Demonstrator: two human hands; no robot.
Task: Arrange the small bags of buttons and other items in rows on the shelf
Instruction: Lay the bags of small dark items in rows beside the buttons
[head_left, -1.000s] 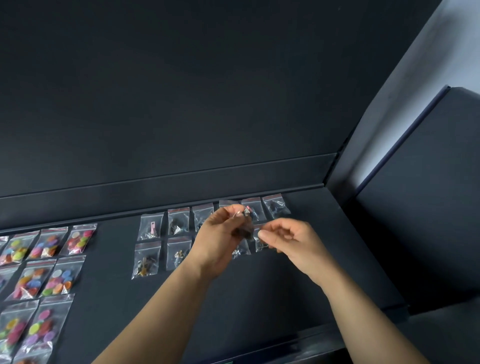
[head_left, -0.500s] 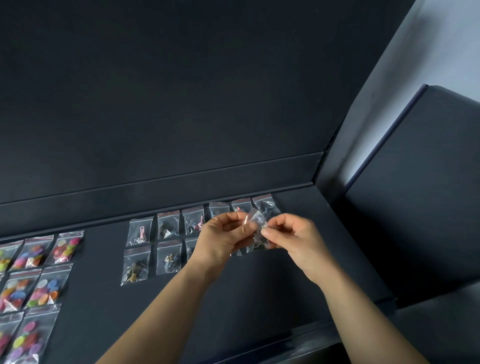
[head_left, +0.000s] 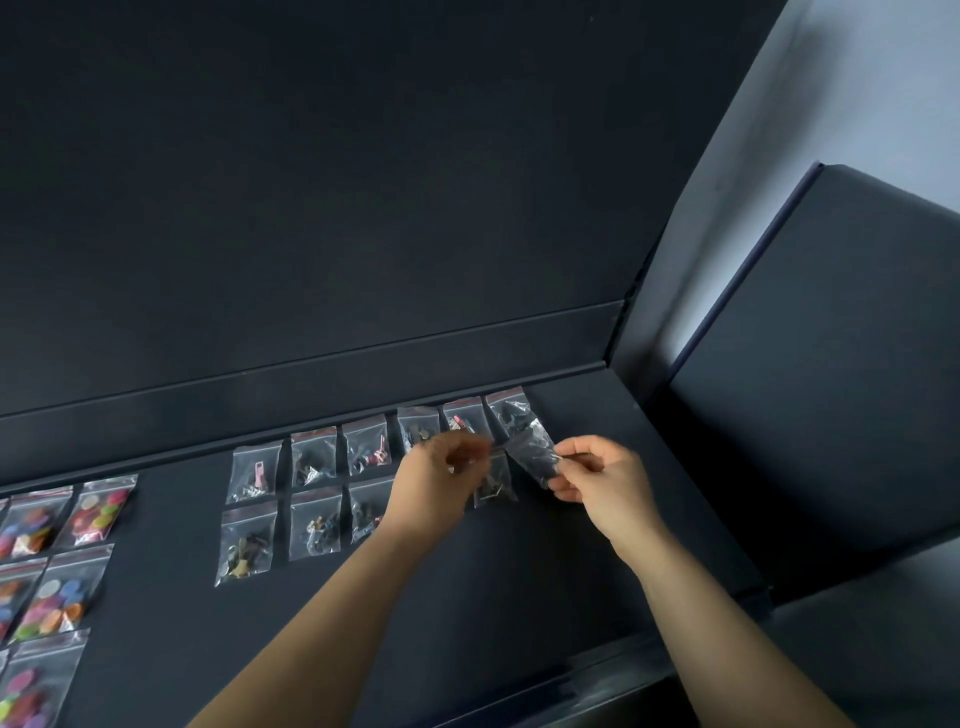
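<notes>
The small bag (head_left: 534, 453) that both hands pinched a moment ago is now held by the right hand (head_left: 597, 480) alone, over the shelf (head_left: 519, 597) at the right end of the near row (head_left: 314, 525), ready for laying, while the blurred left hand (head_left: 441, 475) draws back, grip unclear.

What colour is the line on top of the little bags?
Red: a thin stripe on each, clearest in the head view.
</notes>
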